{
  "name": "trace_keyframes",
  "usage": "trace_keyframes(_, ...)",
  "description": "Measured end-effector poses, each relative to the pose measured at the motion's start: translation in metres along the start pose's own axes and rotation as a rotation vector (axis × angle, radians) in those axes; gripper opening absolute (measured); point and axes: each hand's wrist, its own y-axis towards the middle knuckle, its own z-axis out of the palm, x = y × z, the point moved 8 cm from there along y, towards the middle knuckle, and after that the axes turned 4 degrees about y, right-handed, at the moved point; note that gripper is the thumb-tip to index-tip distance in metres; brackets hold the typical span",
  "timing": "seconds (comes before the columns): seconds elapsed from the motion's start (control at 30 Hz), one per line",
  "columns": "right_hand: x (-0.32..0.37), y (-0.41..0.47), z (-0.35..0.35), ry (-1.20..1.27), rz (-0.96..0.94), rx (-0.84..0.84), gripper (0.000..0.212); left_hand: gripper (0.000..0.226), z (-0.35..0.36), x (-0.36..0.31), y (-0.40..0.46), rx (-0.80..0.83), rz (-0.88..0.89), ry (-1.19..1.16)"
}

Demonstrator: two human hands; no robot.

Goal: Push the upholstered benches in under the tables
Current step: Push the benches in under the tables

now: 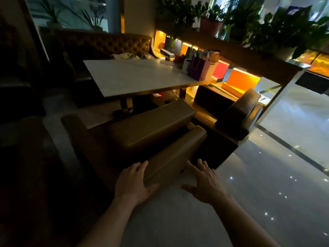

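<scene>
Dim room is swallowing the left side, so I'm seeing only dark shapes there. Glossy pale floor (267,175) is reflecting lights. I'm spreading left hand (132,182) and right hand (204,182) flat on the near bench (151,129) backrest, short of the white table (138,77). Second bench (238,113) is sitting beside, bags (199,68) crowding the tabletop.

No legible text, label or number anywhere.

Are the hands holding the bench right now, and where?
Both hands are open at the backrest end of the near bench; no closed grip shows.
</scene>
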Motion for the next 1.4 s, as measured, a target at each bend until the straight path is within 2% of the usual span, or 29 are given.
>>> trace_keyframes(0.13,-0.055,0.074,-0.019,-0.025,0.004,0.021,0.102,0.103,0.019,-0.032,0.068,0.039,-0.039,0.000)
trace_keyframes(0.3,-0.088,0.160,-0.024,-0.028,-0.082,0.069,0.102,0.108,0.039,-0.061,0.143,0.056,-0.092,0.033)
trace_keyframes(0.53,-0.119,0.290,0.014,-0.006,-0.294,0.195,0.103,0.113,0.091,-0.083,0.233,0.027,-0.278,0.040)
trace_keyframes(0.73,-0.137,0.365,0.055,-0.146,-0.479,0.301,0.116,0.118,0.144,-0.091,0.266,0.031,-0.438,0.028)
trace_keyframes(0.87,-0.139,0.392,0.073,-0.193,-0.519,0.358,0.123,0.120,0.158,-0.081,0.273,0.038,-0.494,0.073)
trace_keyframes(1.0,-0.136,0.401,0.084,-0.192,-0.520,0.355,0.119,0.122,0.167,-0.065,0.274,0.067,-0.549,0.087)
trace_keyframes(1.4,-0.132,0.393,0.086,-0.225,-0.523,0.310,0.109,0.108,0.166,-0.063,0.268,-0.028,-0.510,0.072)
